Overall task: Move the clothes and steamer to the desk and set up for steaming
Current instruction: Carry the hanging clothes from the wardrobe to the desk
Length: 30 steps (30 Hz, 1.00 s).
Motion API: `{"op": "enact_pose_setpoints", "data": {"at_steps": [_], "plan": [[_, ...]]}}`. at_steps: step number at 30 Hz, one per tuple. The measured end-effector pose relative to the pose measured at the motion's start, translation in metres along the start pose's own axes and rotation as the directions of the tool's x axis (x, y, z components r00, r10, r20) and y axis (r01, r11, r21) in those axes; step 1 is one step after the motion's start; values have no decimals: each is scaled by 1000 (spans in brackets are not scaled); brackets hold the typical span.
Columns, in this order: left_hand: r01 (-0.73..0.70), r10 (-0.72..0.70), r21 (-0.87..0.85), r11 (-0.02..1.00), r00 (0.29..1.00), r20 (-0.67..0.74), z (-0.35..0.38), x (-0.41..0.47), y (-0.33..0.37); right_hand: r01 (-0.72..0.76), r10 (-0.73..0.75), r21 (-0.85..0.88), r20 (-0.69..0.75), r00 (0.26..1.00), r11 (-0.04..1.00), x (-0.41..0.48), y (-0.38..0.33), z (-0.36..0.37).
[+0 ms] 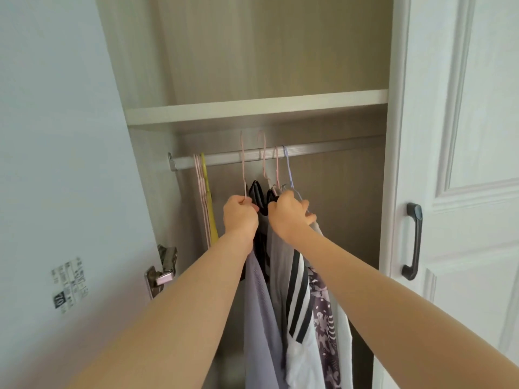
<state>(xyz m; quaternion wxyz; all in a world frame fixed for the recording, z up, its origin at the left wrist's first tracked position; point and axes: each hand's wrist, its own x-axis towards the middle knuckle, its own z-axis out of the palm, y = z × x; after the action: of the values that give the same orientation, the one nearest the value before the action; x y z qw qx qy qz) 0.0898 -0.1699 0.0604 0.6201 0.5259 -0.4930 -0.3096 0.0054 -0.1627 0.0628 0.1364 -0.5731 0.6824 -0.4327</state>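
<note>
Head view: inside the open wardrobe [252, 109], spare hangers [205, 197] are seen bunched at the left end of the rail [337, 150]. To their right, a pink hanger [243, 169] is gripped by its neck in the curled left hand [241, 213]. Further hanger necks [278, 175] are gathered in the closed fingers of the right hand [289, 217]. The clothes [261, 318] hang below both hands, long axis vertical, hems downward, hooks up at the rail. The fabric is judged light, limp and apt to slip, so the stiff necks are best held.
</note>
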Motion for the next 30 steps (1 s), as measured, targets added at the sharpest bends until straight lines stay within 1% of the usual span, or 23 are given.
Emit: {"op": "enact_pose_setpoints", "data": {"at_steps": [3,7,11,15,21,23,26,30], "plan": [[17,-16,-41,999,1000,7,-4,-7,9,27,-26,51,-34,999,998,-12,-5,-10],[48,-46,-88,995,999,23,-11,-25,9,69,-70,-28,-36,997,997,-33,-1,-13],[70,-70,-6,998,996,48,-27,-52,-1,95,-95,-52,4,995,994,-67,7,-20],[142,-140,-41,989,989,45,-43,-80,-6,94,-92,-57,38,995,994,-102,14,-33],[172,-164,-81,982,982,91,-61,-127,-6,88,-82,-104,66,994,991,-156,19,-55],[165,-151,-126,978,982,112,-69,-144,-9,104,-102,-72,39,994,992,-176,20,-63],[181,-142,-158,971,963,228,-80,-171,-10,131,-135,-84,-41,990,988,-206,22,-72],[311,-241,-248,918,931,274,-98,-208,-17,162,-165,-32,-96,982,986,-246,30,-83]]}}
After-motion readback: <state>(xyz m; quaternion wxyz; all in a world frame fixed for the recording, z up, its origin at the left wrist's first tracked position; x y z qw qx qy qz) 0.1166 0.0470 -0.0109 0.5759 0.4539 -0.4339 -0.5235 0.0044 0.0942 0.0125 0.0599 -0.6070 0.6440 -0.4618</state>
